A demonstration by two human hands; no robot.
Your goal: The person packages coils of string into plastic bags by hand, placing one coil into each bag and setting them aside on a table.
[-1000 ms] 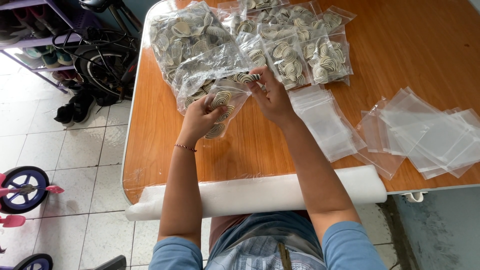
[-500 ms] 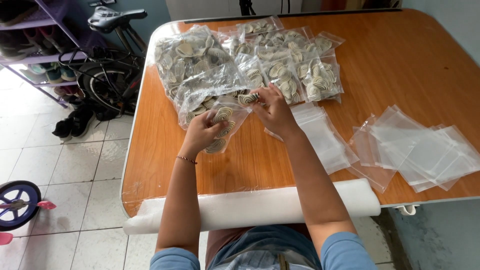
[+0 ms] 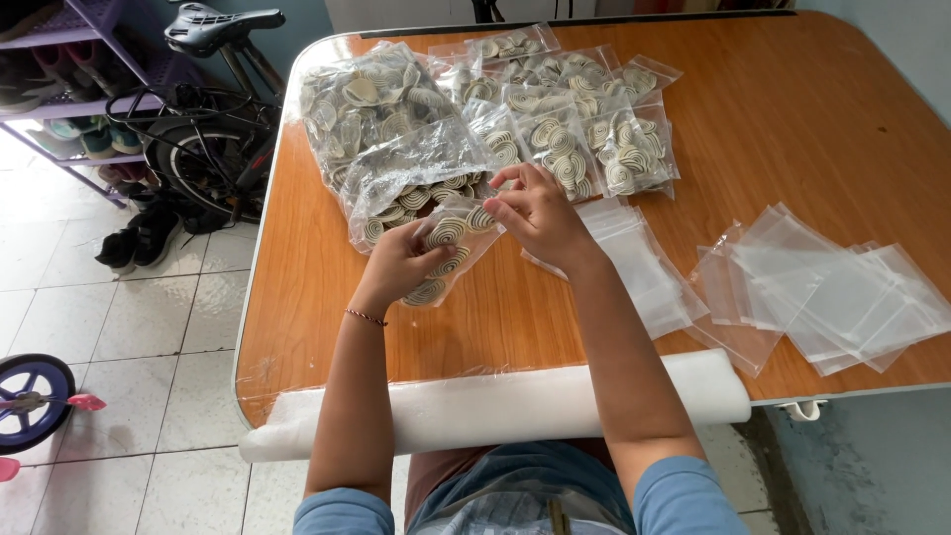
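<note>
On the wooden table, small bag of spiral pieces between both hands' fingers.

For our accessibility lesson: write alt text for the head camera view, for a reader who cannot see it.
Two hands, left hand and right hand, hold a small clear bag of spiral discs over a wooden table. Filled bags lie behind, empty clear bags to the right, a white roll along the near edge.

Orange-brown wood-grain table. Clear plastic bags, empty, faintly white. Small clear bag of cream discs with dark brown spiral pattern; larger filled bags alike. White foam roll. Purple shelf rack. Black bicycle. Blue sleeves.
</note>
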